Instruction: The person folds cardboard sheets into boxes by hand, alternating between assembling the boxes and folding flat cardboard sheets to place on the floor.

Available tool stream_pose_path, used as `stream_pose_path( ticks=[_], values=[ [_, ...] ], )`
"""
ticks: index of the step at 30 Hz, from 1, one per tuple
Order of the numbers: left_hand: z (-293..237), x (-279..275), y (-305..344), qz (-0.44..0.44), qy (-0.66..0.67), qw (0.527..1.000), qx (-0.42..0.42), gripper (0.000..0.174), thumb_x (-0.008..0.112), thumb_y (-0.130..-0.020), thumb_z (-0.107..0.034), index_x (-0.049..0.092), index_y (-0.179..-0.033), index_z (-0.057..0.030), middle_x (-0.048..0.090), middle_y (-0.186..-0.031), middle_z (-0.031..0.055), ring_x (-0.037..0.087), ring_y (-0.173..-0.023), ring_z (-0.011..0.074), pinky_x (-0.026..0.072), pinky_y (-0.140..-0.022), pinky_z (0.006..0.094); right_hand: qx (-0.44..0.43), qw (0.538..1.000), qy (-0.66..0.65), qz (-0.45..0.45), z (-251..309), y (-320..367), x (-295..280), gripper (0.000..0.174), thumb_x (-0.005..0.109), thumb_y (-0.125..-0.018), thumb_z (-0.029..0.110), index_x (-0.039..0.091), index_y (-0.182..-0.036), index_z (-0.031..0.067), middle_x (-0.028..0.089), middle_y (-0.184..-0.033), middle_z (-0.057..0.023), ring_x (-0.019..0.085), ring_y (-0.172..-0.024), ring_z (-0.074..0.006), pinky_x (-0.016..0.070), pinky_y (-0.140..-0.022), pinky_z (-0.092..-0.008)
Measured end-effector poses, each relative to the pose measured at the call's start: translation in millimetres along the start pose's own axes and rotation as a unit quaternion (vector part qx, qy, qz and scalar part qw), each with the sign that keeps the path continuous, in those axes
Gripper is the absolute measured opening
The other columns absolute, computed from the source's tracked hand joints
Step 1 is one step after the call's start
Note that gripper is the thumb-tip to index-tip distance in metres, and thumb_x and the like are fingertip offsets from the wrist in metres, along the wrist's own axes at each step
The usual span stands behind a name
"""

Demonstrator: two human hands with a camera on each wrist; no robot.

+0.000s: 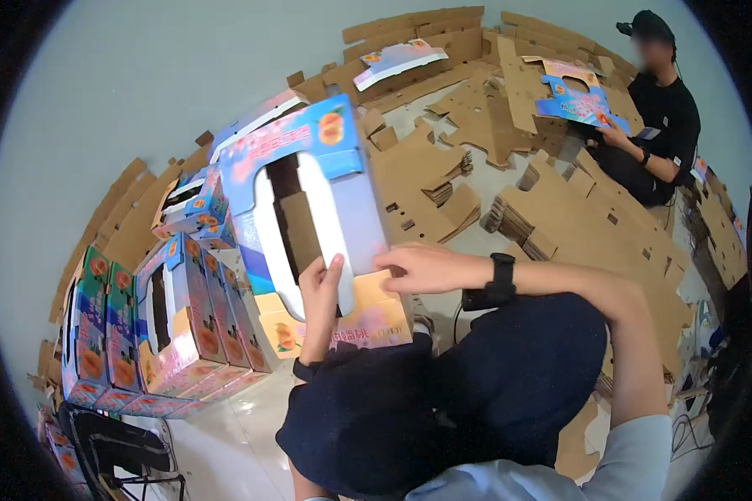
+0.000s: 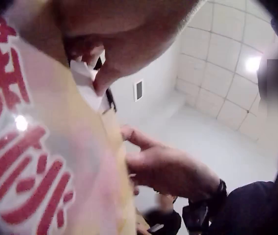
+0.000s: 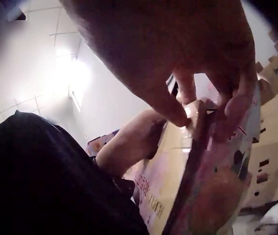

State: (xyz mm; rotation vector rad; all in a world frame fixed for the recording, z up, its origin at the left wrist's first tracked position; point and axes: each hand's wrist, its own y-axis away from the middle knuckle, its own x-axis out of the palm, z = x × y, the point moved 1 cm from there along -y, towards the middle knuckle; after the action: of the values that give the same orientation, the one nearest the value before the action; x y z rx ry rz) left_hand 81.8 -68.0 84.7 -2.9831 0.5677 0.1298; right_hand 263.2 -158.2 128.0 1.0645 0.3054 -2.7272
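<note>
A printed cardboard peach box (image 1: 363, 209), blue and pink with a yellow near end, stands tilted in front of the knees. Its top has a long cut-out framed by white flaps. The left hand (image 1: 319, 292) reaches into the near end of this opening and grips the white flap (image 2: 86, 85), its thumb outside and its other fingers partly hidden. At the near right corner, the right hand (image 1: 430, 267) pinches the box edge between thumb and fingers. The right wrist view shows these fingertips (image 3: 180, 117) on the corner fold, beside the yellow end panel (image 3: 166, 161).
Several finished peach boxes (image 1: 188, 334) stand in rows on the left. Flat brown cardboard sheets (image 1: 576, 225) cover the floor on the right and lean along the wall. Another person (image 1: 664, 117) sits at the far right with a printed sheet (image 1: 572, 96). A black stool (image 1: 117, 442) stands lower left.
</note>
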Motion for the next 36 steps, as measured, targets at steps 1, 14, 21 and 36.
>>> stream_pose_path(
  ticks=[1,14,21,36],
  values=[
    [6,-2,-1,-0.008,0.030,1.000,-0.004,0.023,0.061,-0.091,-0.021,0.062,-0.080,0.0001,0.051,-0.065,-0.0061,0.039,-0.057,0.0022,0.0294,-0.049,0.0216,0.002,1.000,0.000,-0.001,-2,-1,3,0.026,0.057,-0.081,0.027,0.057,-0.086,0.0017,0.058,-0.075,-0.0187,0.058,-0.072,-0.0345,0.0426,-0.065,-0.0437],
    [-29,15,5,0.006,0.055,0.996,0.072,0.024,0.068,-0.087,-0.024,0.068,-0.079,-0.0016,0.055,-0.067,-0.0062,0.043,-0.060,0.0015,0.0321,-0.052,0.0200,0.050,0.965,0.196,-0.167,33,-16,-64,0.041,0.061,-0.083,0.041,0.055,-0.079,0.0005,0.059,-0.069,-0.0143,0.061,-0.072,-0.0345,0.0462,-0.061,-0.0436],
    [-43,25,22,0.053,0.019,0.992,0.114,0.026,0.067,-0.088,-0.023,0.067,-0.079,0.0016,0.054,-0.067,-0.0062,0.043,-0.060,0.0017,0.0323,-0.051,0.0204,-0.106,0.878,0.142,-0.444,35,-46,-70,0.036,0.066,-0.081,0.027,0.051,-0.102,0.0021,0.065,-0.087,-0.0158,0.064,-0.080,-0.0329,0.0490,-0.066,-0.0447],
    [-93,-28,-53,0.088,-0.301,0.924,0.219,0.026,0.069,-0.079,-0.018,0.065,-0.084,0.0067,0.064,-0.075,0.0242,0.064,-0.072,0.0381,0.0481,-0.065,0.0401,-0.018,0.830,0.394,-0.394,75,-11,-106,0.045,0.063,-0.081,0.029,0.053,-0.118,0.0063,0.061,-0.106,-0.0146,0.062,-0.089,-0.0281,0.0497,-0.069,-0.0393]
  ],
)
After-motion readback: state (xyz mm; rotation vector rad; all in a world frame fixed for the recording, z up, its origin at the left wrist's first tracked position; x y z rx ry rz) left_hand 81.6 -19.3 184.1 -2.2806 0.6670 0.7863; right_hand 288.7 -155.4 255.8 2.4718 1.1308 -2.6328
